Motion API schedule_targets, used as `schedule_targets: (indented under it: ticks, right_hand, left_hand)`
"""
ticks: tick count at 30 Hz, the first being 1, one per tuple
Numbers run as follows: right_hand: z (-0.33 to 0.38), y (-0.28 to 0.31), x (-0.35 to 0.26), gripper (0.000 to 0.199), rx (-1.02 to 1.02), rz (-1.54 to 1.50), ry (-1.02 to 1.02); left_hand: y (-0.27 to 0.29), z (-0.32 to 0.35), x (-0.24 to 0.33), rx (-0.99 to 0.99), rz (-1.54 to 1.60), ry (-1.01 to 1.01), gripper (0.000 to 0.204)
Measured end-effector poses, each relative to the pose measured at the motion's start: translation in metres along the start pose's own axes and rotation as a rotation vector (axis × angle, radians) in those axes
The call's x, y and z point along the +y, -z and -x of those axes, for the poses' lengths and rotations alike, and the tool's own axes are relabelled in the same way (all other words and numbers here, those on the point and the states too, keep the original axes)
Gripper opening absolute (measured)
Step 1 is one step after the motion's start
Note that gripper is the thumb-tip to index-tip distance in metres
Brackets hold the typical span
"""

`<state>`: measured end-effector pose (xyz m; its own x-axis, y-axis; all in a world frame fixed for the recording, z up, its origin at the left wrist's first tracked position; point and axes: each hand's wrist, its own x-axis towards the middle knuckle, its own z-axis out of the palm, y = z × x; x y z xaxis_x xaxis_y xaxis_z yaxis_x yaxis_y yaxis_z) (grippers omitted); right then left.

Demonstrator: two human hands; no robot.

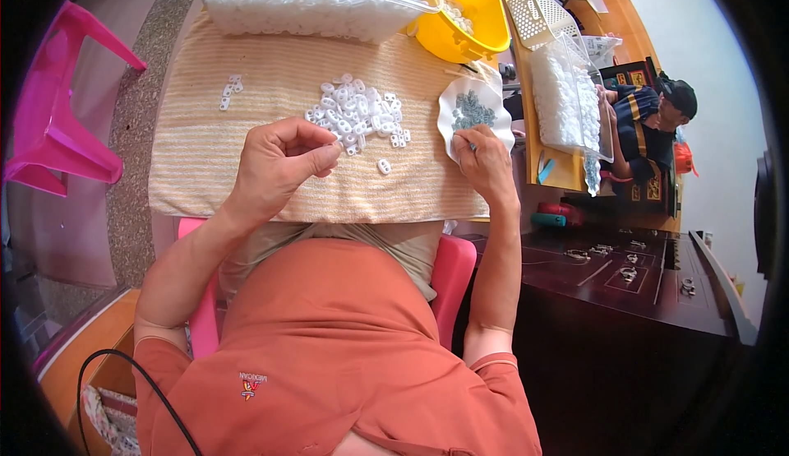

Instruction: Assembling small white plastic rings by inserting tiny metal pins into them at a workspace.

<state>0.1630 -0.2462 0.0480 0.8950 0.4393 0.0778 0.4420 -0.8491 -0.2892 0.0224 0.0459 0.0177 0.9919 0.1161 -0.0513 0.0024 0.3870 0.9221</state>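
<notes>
My left hand (283, 162) is over the striped towel (193, 156), thumb and forefinger pinched together beside the pile. Whatever sits between those fingertips is too small to make out. A heap of small white plastic pieces with two holes (349, 109) lies in the middle of the towel. One loose white piece (384, 166) rests nearer to me, and a few more (232, 90) stand in a small group at left. On the right, my right hand (486, 166) reaches into a white wavy-edged dish (448, 104), its fingers closed among small grey-blue translucent parts (471, 111).
A clear bin (312, 12) full of white pieces stands at the far edge, beside a yellow basin (472, 41). Farther right, a co-worker (645, 123) sits by another filled bin (567, 98) and a white perforated basket (542, 16). A pink stool (70, 111) is at left.
</notes>
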Motion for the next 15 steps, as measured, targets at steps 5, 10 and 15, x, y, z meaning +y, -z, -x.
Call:
schedule_targets:
  ticks: [5,10,15]
  right_hand:
    - [0.006,0.002,-0.009,0.022,0.003,0.0,-0.02]
    - [0.01,0.0,-0.007,0.022,0.007,-0.012,-0.034]
    - [0.018,-0.005,-0.009,0.019,0.07,-0.049,-0.019]
  left_hand:
    - [0.0,0.0,0.0,-0.002,-0.005,0.0,0.009]
    - [0.0,0.0,-0.001,-0.007,0.0,0.01,0.009]
    - [-0.002,0.001,-0.001,-0.005,-0.002,0.031,0.01]
